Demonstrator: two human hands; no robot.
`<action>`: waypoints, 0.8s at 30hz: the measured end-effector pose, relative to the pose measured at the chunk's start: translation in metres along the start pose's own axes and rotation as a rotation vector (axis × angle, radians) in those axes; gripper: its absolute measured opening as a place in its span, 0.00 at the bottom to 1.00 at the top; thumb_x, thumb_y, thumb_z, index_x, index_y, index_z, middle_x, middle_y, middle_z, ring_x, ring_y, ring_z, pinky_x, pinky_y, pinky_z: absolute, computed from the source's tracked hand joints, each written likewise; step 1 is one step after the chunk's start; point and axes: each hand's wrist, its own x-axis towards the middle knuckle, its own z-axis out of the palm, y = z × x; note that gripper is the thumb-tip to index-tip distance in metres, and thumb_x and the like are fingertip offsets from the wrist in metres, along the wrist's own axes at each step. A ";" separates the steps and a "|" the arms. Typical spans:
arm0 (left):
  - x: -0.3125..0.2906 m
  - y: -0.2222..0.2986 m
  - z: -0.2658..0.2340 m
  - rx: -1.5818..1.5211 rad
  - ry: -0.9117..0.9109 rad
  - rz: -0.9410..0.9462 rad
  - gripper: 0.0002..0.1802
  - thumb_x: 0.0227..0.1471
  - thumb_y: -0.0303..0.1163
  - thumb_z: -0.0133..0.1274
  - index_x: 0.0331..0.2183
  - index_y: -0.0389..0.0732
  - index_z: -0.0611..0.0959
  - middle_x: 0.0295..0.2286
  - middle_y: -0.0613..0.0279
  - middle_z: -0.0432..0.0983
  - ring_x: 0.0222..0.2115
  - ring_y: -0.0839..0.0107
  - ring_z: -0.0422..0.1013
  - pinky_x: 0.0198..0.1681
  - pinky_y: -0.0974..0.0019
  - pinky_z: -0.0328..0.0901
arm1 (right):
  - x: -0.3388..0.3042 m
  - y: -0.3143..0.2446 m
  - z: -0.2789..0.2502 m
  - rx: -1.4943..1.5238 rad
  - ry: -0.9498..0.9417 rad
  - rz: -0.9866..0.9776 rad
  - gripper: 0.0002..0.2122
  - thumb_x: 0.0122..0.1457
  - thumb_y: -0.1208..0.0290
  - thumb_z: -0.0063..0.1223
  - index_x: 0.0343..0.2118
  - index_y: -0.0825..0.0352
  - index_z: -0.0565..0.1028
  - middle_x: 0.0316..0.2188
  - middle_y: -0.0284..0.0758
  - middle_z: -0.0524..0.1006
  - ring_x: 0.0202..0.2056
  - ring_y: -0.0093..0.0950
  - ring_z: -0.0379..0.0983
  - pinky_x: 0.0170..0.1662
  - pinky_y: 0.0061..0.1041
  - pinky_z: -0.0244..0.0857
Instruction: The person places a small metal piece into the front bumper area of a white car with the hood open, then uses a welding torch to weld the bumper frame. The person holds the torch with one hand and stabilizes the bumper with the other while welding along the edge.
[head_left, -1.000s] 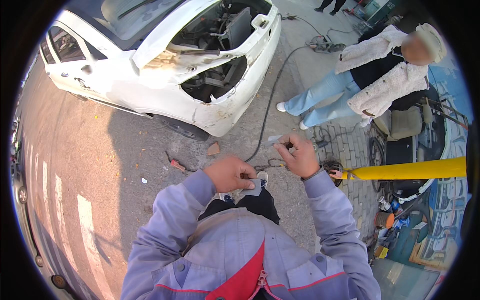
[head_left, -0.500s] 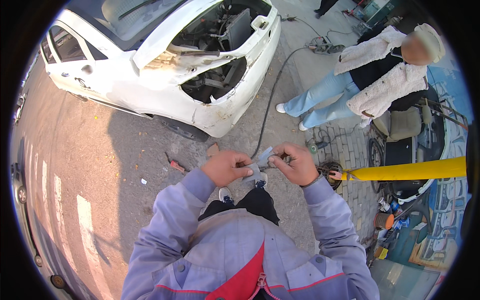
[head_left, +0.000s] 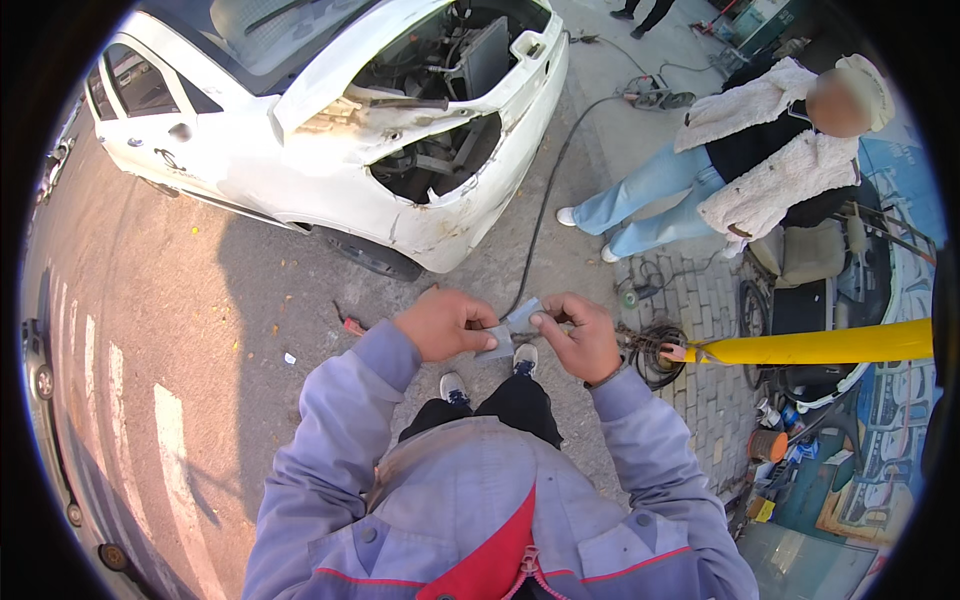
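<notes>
In front of my waist, my left hand (head_left: pixel 446 325) pinches a small thin grey sheet (head_left: pixel 493 344) between thumb and fingers. My right hand (head_left: pixel 581 336) grips a lighter blue-grey strip (head_left: pixel 522 315) the same way. The two pieces meet or overlap between my hands; I cannot tell whether they are one folded sheet or two. Both hands are held above my shoes, close together.
A white car (head_left: pixel 300 170) with its headlight and front parts removed stands ahead. A person (head_left: pixel 740 150) in a pale fleece jacket stands to the right. A dark hose (head_left: pixel 548 200) crosses the ground. A yellow pole (head_left: pixel 820 346) juts in at right, near a coiled cable (head_left: pixel 655 362).
Both hands have shifted slightly, the left one a little up and left, the right a little down. The grey pieces stay pinched between them.
</notes>
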 end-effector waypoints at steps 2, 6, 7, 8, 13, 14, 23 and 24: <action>0.001 -0.002 -0.003 0.037 0.010 -0.019 0.12 0.53 0.38 0.66 0.37 0.42 0.89 0.28 0.58 0.84 0.28 0.65 0.78 0.35 0.60 0.69 | -0.001 0.007 0.006 0.024 -0.001 0.040 0.08 0.59 0.72 0.68 0.38 0.68 0.81 0.27 0.36 0.81 0.27 0.27 0.79 0.32 0.26 0.72; 0.006 -0.018 0.000 0.072 0.073 -0.073 0.10 0.51 0.33 0.66 0.34 0.38 0.87 0.26 0.56 0.81 0.28 0.66 0.76 0.34 0.59 0.68 | -0.003 0.024 0.011 0.199 0.015 0.189 0.07 0.60 0.73 0.68 0.37 0.70 0.80 0.26 0.32 0.81 0.27 0.19 0.76 0.31 0.22 0.70; 0.006 -0.025 0.003 0.050 0.100 -0.075 0.10 0.51 0.31 0.66 0.34 0.36 0.86 0.26 0.56 0.80 0.28 0.66 0.75 0.34 0.59 0.68 | -0.004 0.029 0.009 0.274 -0.003 0.297 0.07 0.61 0.74 0.68 0.37 0.70 0.80 0.25 0.31 0.80 0.27 0.17 0.75 0.31 0.21 0.70; 0.005 -0.035 0.005 0.032 0.134 -0.124 0.10 0.51 0.32 0.66 0.33 0.35 0.86 0.26 0.57 0.80 0.27 0.67 0.75 0.33 0.60 0.68 | -0.006 0.033 0.004 0.329 0.063 0.277 0.07 0.61 0.74 0.67 0.36 0.71 0.80 0.25 0.30 0.80 0.27 0.15 0.74 0.31 0.20 0.69; 0.010 -0.081 0.029 -0.569 0.545 -0.298 0.10 0.53 0.31 0.65 0.32 0.33 0.85 0.29 0.61 0.83 0.27 0.72 0.76 0.31 0.65 0.70 | -0.009 0.042 -0.010 0.346 0.136 0.397 0.07 0.61 0.74 0.67 0.33 0.71 0.79 0.24 0.28 0.80 0.26 0.14 0.71 0.30 0.19 0.67; 0.012 -0.088 0.035 -0.681 0.582 -0.297 0.09 0.53 0.30 0.65 0.33 0.34 0.85 0.29 0.62 0.83 0.26 0.72 0.75 0.31 0.66 0.69 | -0.010 0.041 -0.007 0.312 0.103 0.387 0.07 0.61 0.74 0.67 0.33 0.71 0.79 0.24 0.28 0.80 0.25 0.15 0.71 0.30 0.20 0.67; 0.024 -0.083 0.077 -1.059 0.874 -0.436 0.08 0.54 0.32 0.67 0.32 0.41 0.83 0.25 0.70 0.77 0.23 0.79 0.68 0.28 0.71 0.62 | -0.017 0.025 0.032 0.070 0.071 0.293 0.08 0.60 0.72 0.67 0.33 0.71 0.79 0.22 0.34 0.81 0.24 0.18 0.74 0.30 0.24 0.69; 0.026 -0.078 0.079 -1.078 0.900 -0.432 0.08 0.54 0.32 0.67 0.32 0.41 0.83 0.26 0.70 0.77 0.24 0.79 0.68 0.29 0.71 0.62 | -0.018 0.024 0.036 0.045 0.070 0.289 0.08 0.59 0.72 0.67 0.33 0.71 0.80 0.23 0.35 0.81 0.24 0.19 0.75 0.30 0.24 0.70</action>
